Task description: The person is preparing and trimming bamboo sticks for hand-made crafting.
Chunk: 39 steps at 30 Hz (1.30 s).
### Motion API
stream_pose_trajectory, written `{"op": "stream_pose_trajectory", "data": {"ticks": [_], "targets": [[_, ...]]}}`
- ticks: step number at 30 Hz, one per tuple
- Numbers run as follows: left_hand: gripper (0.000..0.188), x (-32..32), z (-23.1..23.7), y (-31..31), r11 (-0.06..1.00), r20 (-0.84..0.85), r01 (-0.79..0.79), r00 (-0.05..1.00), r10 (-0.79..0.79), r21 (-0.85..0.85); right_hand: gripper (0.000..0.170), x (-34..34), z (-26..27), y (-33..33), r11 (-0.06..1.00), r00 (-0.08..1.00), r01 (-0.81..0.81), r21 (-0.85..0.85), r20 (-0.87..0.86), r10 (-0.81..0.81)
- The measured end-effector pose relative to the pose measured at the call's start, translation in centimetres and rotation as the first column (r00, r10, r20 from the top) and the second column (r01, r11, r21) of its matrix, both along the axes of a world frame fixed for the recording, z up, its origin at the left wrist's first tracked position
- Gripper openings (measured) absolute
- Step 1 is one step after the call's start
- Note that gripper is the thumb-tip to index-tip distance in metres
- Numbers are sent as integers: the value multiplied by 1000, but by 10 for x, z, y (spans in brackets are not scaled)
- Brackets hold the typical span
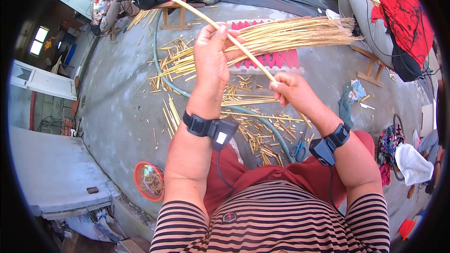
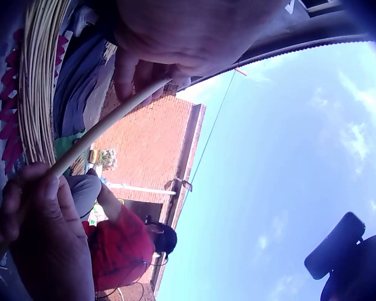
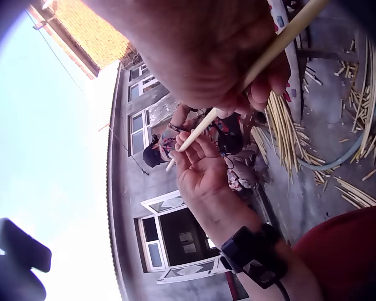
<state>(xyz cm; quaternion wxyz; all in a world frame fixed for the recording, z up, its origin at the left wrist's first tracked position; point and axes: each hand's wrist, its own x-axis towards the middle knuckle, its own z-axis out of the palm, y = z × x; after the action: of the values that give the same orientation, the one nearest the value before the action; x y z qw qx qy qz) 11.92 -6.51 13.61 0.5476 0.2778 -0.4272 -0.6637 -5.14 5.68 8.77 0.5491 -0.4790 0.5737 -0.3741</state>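
A long pale plant stalk (image 1: 251, 57) runs slantwise between both hands, over the bundle. My left hand (image 1: 212, 54) holds its upper part, with the thumb laid along it and the fingers behind; the tip sticks out beyond. Farther down, my right hand (image 1: 294, 93) pinches the stalk between thumb and fingers, and the lower end passes out beneath that hand. In the right wrist view the left hand (image 3: 203, 172) shows its palm side under the stalk. Below lies a bundle of long stalks with brushy heads (image 1: 290, 35), on a pink-and-white slatted surface (image 1: 276, 60).
Short cut stalk pieces (image 1: 265, 147) litter the concrete floor. A blue hose (image 1: 253, 112) curves through them, and blue scissors (image 1: 298, 151) lie by the right knee. An orange basket (image 1: 150, 181) stands at left. A person in red (image 1: 405, 16) sits at upper right, others at upper left.
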Motion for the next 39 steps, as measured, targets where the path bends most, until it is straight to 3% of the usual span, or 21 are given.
{"op": "stream_pose_trajectory", "data": {"ticks": [3,6,10,13,16,19,21,22,26,30,34,39], "targets": [[14,2,3,3,1000,8,-18,1000,18,-23,13,-3,-24,1,994,990,-91,-67,-115,83],[14,-1,2,11,996,-49,91,995,-90,26,19,4,-21,7,989,993,-121,-87,5,122],[13,-14,4,31,969,17,235,971,-237,80,35,14,8,15,999,925,-29,-14,378,32],[12,-22,-4,40,958,77,285,955,-287,30,33,8,17,14,999,912,-12,-47,409,30],[11,-28,-1,50,968,163,234,962,-218,-88,32,7,15,17,999,830,-22,24,558,5],[10,-29,5,58,962,220,220,958,-182,-162,32,11,9,21,1000,798,9,-14,603,1],[11,-27,9,57,945,256,260,944,-207,-196,35,10,9,24,999,793,-5,-51,609,35],[17,-28,13,56,944,157,282,954,-257,-172,36,10,6,25,998,794,-20,-61,605,53],[39,-19,34,50,932,22,237,970,-241,-274,42,18,-8,33,988,824,-135,-69,546,151],[36,-15,39,56,914,60,266,964,-260,-307,46,28,-19,33,984,844,-163,-73,505,178],[28,-14,36,61,911,114,209,977,-180,-355,47,36,-22,34,992,859,-115,-49,496,124],[24,-10,35,58,905,171,126,983,-60,-406,46,43,-22,32,981,817,-191,-42,547,182]]}}
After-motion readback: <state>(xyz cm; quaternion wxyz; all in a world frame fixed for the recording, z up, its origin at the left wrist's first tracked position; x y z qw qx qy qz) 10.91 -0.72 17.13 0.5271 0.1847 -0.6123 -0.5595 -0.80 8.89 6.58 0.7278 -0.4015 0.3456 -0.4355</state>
